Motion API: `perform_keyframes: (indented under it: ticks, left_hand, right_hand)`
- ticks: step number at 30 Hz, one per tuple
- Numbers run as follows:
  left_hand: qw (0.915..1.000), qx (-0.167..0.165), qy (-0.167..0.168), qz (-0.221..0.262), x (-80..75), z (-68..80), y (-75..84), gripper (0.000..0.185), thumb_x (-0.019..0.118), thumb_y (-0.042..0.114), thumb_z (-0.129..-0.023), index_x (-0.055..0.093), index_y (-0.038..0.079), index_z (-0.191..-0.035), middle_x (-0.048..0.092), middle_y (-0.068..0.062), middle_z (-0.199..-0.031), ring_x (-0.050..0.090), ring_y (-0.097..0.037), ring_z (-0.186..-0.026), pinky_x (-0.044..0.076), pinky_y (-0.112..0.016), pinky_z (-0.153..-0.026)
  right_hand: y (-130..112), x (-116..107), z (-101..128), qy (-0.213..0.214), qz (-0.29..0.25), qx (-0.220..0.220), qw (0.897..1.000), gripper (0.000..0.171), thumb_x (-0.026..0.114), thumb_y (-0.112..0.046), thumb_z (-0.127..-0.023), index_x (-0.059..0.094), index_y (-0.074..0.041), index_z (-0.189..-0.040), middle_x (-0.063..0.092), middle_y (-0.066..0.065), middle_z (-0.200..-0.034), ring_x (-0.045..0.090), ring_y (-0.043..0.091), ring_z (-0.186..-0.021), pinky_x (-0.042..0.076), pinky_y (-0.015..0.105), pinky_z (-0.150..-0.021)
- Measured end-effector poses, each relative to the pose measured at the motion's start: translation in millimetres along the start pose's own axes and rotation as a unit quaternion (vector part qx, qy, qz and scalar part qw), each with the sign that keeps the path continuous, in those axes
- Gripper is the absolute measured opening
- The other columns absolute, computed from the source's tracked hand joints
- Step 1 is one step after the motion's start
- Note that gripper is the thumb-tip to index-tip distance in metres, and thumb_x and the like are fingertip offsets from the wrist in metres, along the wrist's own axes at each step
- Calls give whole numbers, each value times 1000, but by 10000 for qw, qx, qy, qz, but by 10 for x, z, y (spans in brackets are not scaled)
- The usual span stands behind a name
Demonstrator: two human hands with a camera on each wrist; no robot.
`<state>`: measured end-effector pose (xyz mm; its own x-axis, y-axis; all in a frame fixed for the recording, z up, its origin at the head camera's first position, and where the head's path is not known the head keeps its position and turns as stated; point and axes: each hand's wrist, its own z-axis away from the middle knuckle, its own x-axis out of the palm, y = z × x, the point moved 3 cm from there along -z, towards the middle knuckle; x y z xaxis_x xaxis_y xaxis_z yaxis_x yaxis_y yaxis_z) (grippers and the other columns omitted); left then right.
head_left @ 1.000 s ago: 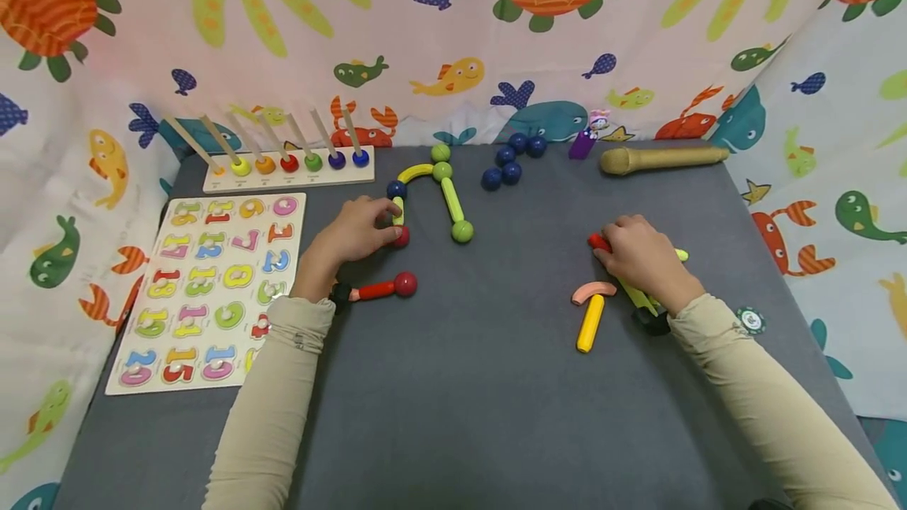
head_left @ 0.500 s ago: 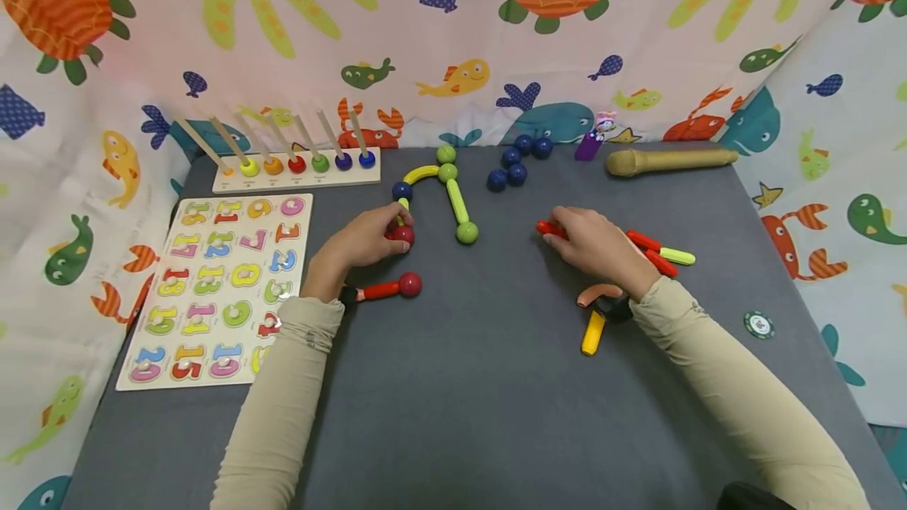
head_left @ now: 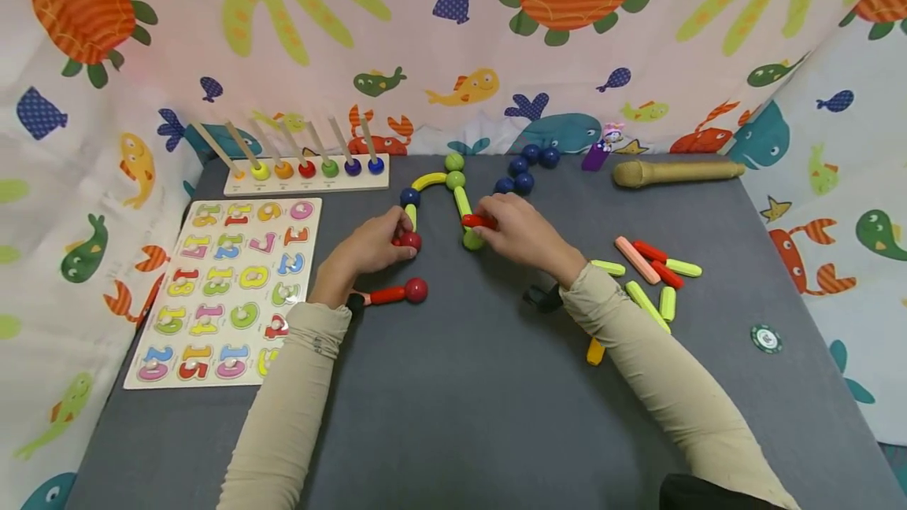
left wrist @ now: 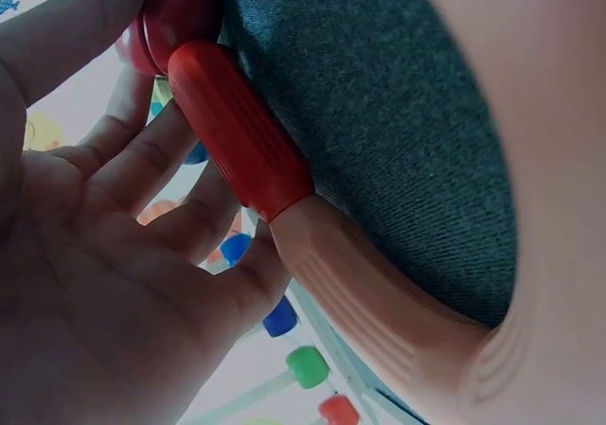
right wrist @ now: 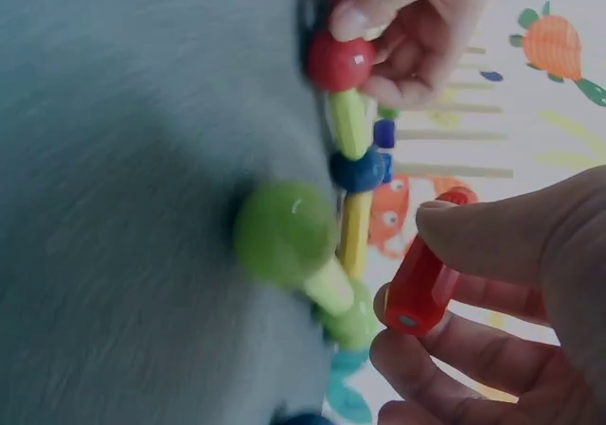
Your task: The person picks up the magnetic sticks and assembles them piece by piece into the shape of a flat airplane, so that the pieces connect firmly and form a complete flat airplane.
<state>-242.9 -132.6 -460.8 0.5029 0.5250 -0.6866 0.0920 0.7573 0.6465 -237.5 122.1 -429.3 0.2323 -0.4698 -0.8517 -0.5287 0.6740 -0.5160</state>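
A chain of balls and sticks lies on the grey table [head_left: 468, 400]: green balls [head_left: 456, 179], a curved yellow stick [head_left: 429, 179], a blue ball [head_left: 409, 197], a yellow-green stick [head_left: 412, 216]. At its left end, my left hand [head_left: 400, 236] holds a red ball [head_left: 409, 241], which also shows in the right wrist view [right wrist: 338, 61]. My right hand [head_left: 490, 220] pinches a short red stick [head_left: 477, 220] [right wrist: 426, 275] beside the lower green ball [head_left: 472, 241] [right wrist: 284, 231]. Under my left wrist lies a red stick [left wrist: 241, 132] joined to a second red ball [head_left: 416, 290].
A number puzzle board [head_left: 227, 290] lies at the left, with a peg board with coloured beads [head_left: 305, 173] behind it. Blue balls [head_left: 527, 168], a purple toy [head_left: 598, 153] and a wooden microphone [head_left: 676, 172] sit at the back. Loose sticks [head_left: 648, 270] and a green chip [head_left: 766, 338] lie at the right.
My right hand has lifted a red stick from the pile on the right and carried it left to the lower green ball. My left hand has stayed on the red ball.
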Motion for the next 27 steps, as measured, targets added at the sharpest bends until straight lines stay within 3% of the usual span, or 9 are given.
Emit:
perform_keyframes:
  ticks: [10,14,17,23,27]
  left_hand:
    - [9997,129,202,25,7,2,-19,35,77,16,-101,53,8,-125,58,-13,-109,55,-31,-98,43,-42,-86]
    - [9997,119,208,84,21,3,-42,34,77,16,-101,53,8,-125,58,-13,-108,55,-30,-96,43,-41,-85]
    - [9996,122,220,119,36,-2,-53,34,77,16,-101,54,8,-125,58,-13,-108,55,-30,-96,43,-41,-85]
    - [9996,132,187,177,34,-8,-68,35,76,17,-102,53,9,-127,59,-12,-113,55,-30,-102,44,-43,-90]
    - [9996,84,184,177,13,15,-71,35,76,17,-102,53,9,-127,59,-13,-113,55,-31,-103,44,-44,-91]
  right_hand:
    - [-256,404,-387,-295,1161,-546,9913,18,81,-20,-97,77,-6,-109,72,11,-100,54,34,-96,44,49,-85]
    - [-276,523,-446,-409,1358,-611,9880,17,81,-20,-97,78,-8,-109,72,9,-99,53,33,-98,42,48,-84]
    - [-249,532,-421,-444,1292,-575,9890,19,81,-20,-97,78,-8,-111,72,10,-103,52,33,-99,42,47,-85]
    - [-144,334,-186,-375,865,-331,9950,33,84,-15,-95,76,-6,-126,65,16,-119,49,36,-108,42,50,-93]
    - [-42,270,-41,-525,488,-135,9973,37,80,-8,-97,72,-3,-133,58,18,-117,50,34,-103,45,48,-92]
